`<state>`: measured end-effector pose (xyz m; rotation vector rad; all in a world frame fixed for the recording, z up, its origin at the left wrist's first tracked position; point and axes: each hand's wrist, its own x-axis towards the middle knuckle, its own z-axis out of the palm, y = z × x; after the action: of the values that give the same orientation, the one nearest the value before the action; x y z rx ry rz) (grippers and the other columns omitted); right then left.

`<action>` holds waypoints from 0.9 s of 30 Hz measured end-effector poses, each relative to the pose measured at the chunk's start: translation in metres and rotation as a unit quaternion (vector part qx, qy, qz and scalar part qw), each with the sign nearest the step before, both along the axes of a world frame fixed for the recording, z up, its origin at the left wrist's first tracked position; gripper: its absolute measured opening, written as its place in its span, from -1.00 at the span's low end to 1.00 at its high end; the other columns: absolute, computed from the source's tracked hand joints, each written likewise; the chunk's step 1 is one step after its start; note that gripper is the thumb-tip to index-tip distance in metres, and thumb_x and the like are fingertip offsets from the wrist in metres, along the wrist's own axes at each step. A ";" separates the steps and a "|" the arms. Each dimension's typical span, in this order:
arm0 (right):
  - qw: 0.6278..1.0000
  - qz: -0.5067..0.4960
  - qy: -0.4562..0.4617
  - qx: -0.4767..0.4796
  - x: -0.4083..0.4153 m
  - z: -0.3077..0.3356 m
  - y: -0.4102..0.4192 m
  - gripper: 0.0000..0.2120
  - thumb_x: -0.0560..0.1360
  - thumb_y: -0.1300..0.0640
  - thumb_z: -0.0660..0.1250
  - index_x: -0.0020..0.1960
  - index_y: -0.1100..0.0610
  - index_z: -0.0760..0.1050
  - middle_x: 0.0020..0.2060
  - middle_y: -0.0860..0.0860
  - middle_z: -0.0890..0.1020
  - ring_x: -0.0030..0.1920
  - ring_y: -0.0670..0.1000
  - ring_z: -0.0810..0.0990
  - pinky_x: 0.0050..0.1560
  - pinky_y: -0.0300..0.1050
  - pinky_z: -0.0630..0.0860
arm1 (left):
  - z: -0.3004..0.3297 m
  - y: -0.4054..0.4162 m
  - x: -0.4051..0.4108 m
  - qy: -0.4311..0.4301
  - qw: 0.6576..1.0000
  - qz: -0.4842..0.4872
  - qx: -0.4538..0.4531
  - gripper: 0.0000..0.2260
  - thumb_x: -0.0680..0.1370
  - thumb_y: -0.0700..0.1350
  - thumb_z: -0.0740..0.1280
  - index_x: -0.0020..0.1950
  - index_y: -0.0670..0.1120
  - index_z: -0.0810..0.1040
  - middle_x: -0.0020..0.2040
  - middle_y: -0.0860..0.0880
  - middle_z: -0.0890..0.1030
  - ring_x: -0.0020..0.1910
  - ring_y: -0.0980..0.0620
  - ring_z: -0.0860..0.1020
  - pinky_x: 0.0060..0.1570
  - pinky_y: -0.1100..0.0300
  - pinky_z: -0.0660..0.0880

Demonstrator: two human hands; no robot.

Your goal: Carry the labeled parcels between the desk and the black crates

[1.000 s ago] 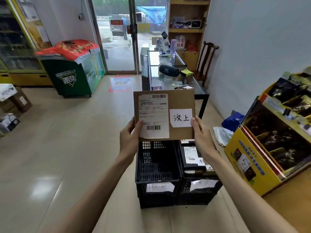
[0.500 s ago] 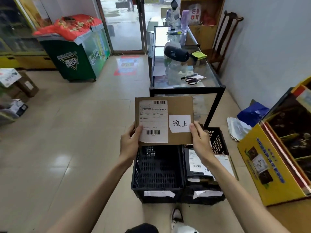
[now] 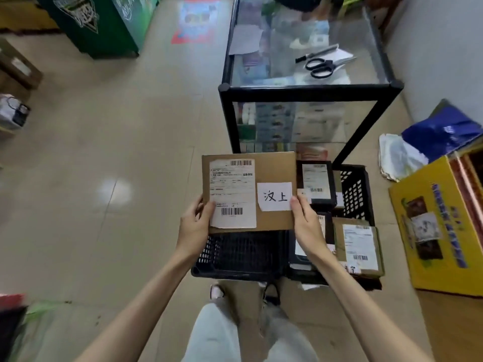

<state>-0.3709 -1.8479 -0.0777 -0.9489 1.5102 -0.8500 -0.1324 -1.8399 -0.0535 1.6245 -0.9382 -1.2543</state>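
Brown parcel (image 3: 271, 171) above left black crate (image 3: 243, 257), left hand (image 3: 194, 226) and right hand (image 3: 305, 226) grip grasping its edges

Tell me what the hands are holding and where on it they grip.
Both hands hold the flat cardboard parcel: left hand at its lower left corner, right hand at its lower right corner.

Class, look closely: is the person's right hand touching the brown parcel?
Touching. The head view shows the right hand holding the brown parcel at its right edge, thumb pressed on its front.
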 end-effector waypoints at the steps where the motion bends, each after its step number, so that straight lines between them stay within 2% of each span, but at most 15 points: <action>1: 1.000 -0.003 0.011 0.012 0.002 -0.017 -0.004 -0.49 0.70 -0.08 0.06 0.59 0.08 0.17 0.40 -0.17 0.37 0.39 -0.21 0.31 0.09 -0.61 0.28 | -0.017 -0.005 0.002 -0.010 1.000 -0.009 0.010 -0.71 0.68 -0.07 0.27 0.40 -0.09 0.51 0.17 0.02 0.69 0.15 0.06 0.67 0.02 0.22 0.63; 4: 0.999 -0.013 0.015 0.043 0.010 -0.061 -0.013 -0.49 0.70 -0.11 0.04 0.60 0.03 0.15 0.47 -0.16 0.34 0.43 -0.18 0.31 0.37 -0.34 0.31 | -0.071 -0.017 0.011 -0.036 0.998 -0.017 0.044 -0.64 0.68 -0.04 0.29 0.45 -0.11 0.46 0.24 -0.01 0.66 0.20 0.05 0.64 0.07 0.23 0.61; 5: 0.998 -0.014 0.022 0.053 0.013 -0.074 -0.016 -0.50 0.70 -0.09 0.04 0.60 0.04 0.15 0.44 -0.19 0.34 0.42 -0.19 0.31 0.33 -0.42 0.31 | -0.089 -0.020 0.015 -0.041 0.997 -0.021 0.056 -0.62 0.67 -0.03 0.29 0.47 -0.12 0.44 0.25 -0.01 0.65 0.20 0.06 0.64 0.08 0.24 0.60; 7: 0.997 -0.013 0.033 0.071 0.021 -0.100 -0.021 -0.52 0.71 -0.06 0.03 0.59 0.05 0.16 0.33 -0.22 0.33 0.34 -0.23 0.30 0.07 -0.63 0.27 | -0.125 -0.027 0.025 -0.045 0.995 -0.027 0.081 -0.59 0.67 -0.01 0.30 0.49 -0.12 0.42 0.28 -0.01 0.63 0.21 0.09 0.63 0.13 0.20 0.60; 8: 0.996 -0.013 0.042 0.075 0.024 -0.114 -0.022 -0.54 0.71 -0.06 0.03 0.58 0.03 0.19 0.33 -0.20 0.34 0.34 -0.22 0.31 0.09 -0.60 0.27 | -0.141 -0.029 0.030 -0.049 0.994 -0.031 0.092 -0.58 0.66 0.00 0.31 0.49 -0.12 0.41 0.30 -0.02 0.61 0.23 0.09 0.62 0.18 0.16 0.59; 10: 0.995 -0.009 0.071 0.071 0.030 -0.145 -0.025 -0.55 0.71 -0.08 0.03 0.56 0.00 0.24 0.37 -0.12 0.35 0.36 -0.17 0.34 0.30 -0.33 0.31 | -0.173 -0.034 0.040 -0.056 0.992 -0.040 0.108 -0.53 0.65 0.05 0.33 0.51 -0.10 0.40 0.36 -0.02 0.56 0.30 0.08 0.57 0.29 0.07 0.55; 12: 0.994 -0.015 0.077 0.082 0.040 -0.173 -0.024 -0.55 0.70 -0.10 0.04 0.55 -0.02 0.27 0.36 -0.10 0.37 0.35 -0.16 0.37 0.40 -0.13 0.34 | -0.200 -0.037 0.050 -0.060 0.989 -0.049 0.128 -0.50 0.64 0.09 0.33 0.52 -0.09 0.39 0.41 -0.02 0.51 0.33 0.08 0.54 0.31 0.05 0.54; 15: 0.992 -0.017 0.070 0.108 0.049 -0.214 -0.018 -0.55 0.70 -0.13 0.06 0.54 -0.03 0.28 0.38 -0.09 0.41 0.36 -0.14 0.40 0.43 0.00 0.38 | -0.237 -0.036 0.060 -0.063 0.986 -0.054 0.146 -0.47 0.60 0.13 0.33 0.52 -0.03 0.40 0.41 -0.01 0.51 0.35 0.06 0.53 0.34 -0.04 0.52; 17: 0.991 -0.013 0.062 0.120 0.054 -0.236 -0.011 -0.54 0.69 -0.15 0.07 0.55 -0.07 0.25 0.41 -0.07 0.42 0.39 -0.11 0.41 0.43 0.05 0.39 | -0.256 -0.032 0.065 -0.066 0.984 -0.065 0.153 -0.49 0.61 0.11 0.32 0.55 0.10 0.35 0.41 0.02 0.51 0.38 0.05 0.51 0.35 -0.07 0.50; 19: 0.990 -0.011 0.044 0.133 0.057 -0.260 -0.005 -0.57 0.70 -0.10 0.09 0.56 -0.14 0.21 0.42 -0.07 0.42 0.40 -0.11 0.41 0.42 0.04 0.40 | -0.278 -0.027 0.069 -0.073 0.980 -0.085 0.165 -0.51 0.64 0.05 0.31 0.57 0.22 0.29 0.41 0.05 0.52 0.40 0.05 0.49 0.37 -0.07 0.48; 21: 0.988 -0.015 0.037 0.148 0.059 -0.272 -0.001 -0.57 0.70 -0.04 0.10 0.56 -0.14 0.20 0.42 -0.09 0.44 0.38 -0.12 0.44 0.40 -0.03 0.43 | -0.288 -0.022 0.071 -0.082 0.977 -0.089 0.176 -0.52 0.67 -0.02 0.30 0.57 0.22 0.29 0.37 0.08 0.55 0.37 0.07 0.50 0.37 -0.05 0.49; 23: 0.986 -0.017 0.038 0.164 0.060 -0.288 0.005 -0.59 0.71 0.02 0.10 0.55 -0.11 0.23 0.36 -0.11 0.50 0.28 -0.21 0.49 0.26 -0.22 0.48 | -0.304 -0.017 0.071 -0.102 0.973 -0.090 0.187 -0.53 0.67 -0.04 0.30 0.55 0.26 0.32 0.33 0.12 0.57 0.34 0.10 0.52 0.36 -0.02 0.48; 25: 0.983 -0.014 0.040 0.177 0.062 -0.303 0.010 -0.60 0.71 0.05 0.10 0.54 -0.10 0.25 0.32 -0.12 0.52 0.22 -0.25 0.50 0.12 -0.35 0.48 | -0.319 -0.012 0.069 -0.125 0.968 -0.095 0.198 -0.56 0.67 -0.06 0.29 0.42 0.41 0.37 0.24 0.23 0.55 0.29 0.20 0.49 0.32 0.18 0.44; 27: 0.981 -0.016 0.057 0.185 0.062 -0.321 0.017 -0.60 0.71 0.05 0.11 0.54 -0.11 0.26 0.33 -0.08 0.49 0.26 -0.15 0.48 0.21 -0.26 0.45 | -0.331 -0.007 0.066 -0.128 0.964 -0.105 0.209 -0.56 0.69 -0.12 0.26 0.21 0.50 0.34 0.09 0.26 0.49 0.16 0.29 0.47 0.11 0.43 0.38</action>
<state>-0.3089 -1.8309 -0.3986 -0.7082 1.7119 -0.5163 -0.0665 -1.8471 -0.3847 2.1006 -1.0777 -1.4851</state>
